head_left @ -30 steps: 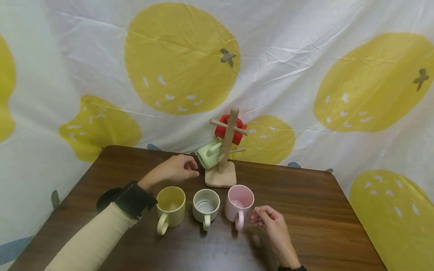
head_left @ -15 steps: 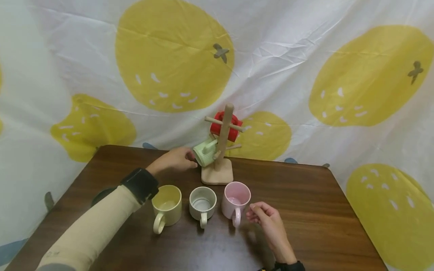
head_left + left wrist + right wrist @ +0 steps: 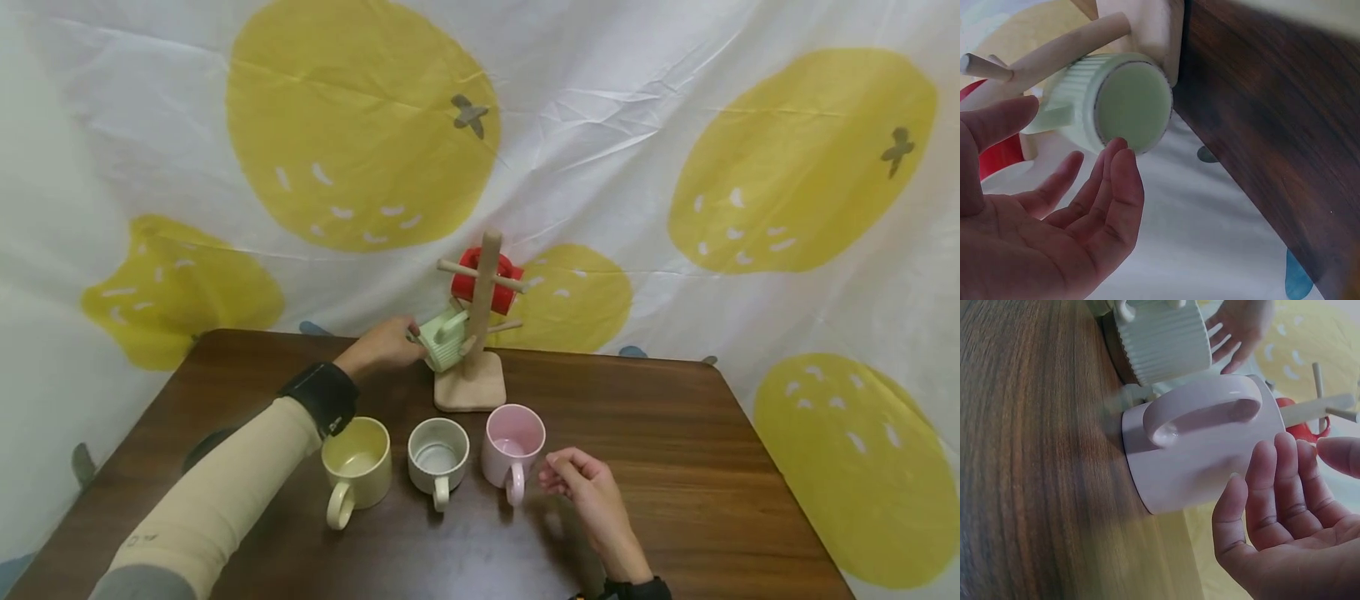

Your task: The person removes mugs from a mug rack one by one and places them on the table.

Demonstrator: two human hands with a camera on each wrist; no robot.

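Observation:
A pale green ribbed mug point(image 3: 442, 343) hangs tilted on a lower peg of a wooden mug tree point(image 3: 483, 308). My left hand point(image 3: 386, 343) reaches in from the left to its base end. In the left wrist view the fingers point(image 3: 1125, 187) are loosely bent, their tips overlapping the rim of the mug's base point(image 3: 1135, 106), and the thumb lies near its handle. On the right, my right hand point(image 3: 596, 500) rests with relaxed fingers beside a pink mug point(image 3: 495, 462). Nothing is in that hand; its fingertips come close to the mug's rim in the right wrist view.
A red mug point(image 3: 463, 286) hangs on the tree's upper part. In front of the tree stand a yellow mug point(image 3: 372, 483) and a whitish ribbed mug point(image 3: 422, 479), handles toward me. The brown table point(image 3: 637, 433) ends at a fruit-patterned curtain point(image 3: 585, 183).
My left hand has moved forward to the green mug's base end, now overlapping it in the head view. The right hand stays beside the pink mug. The head view has shifted slightly.

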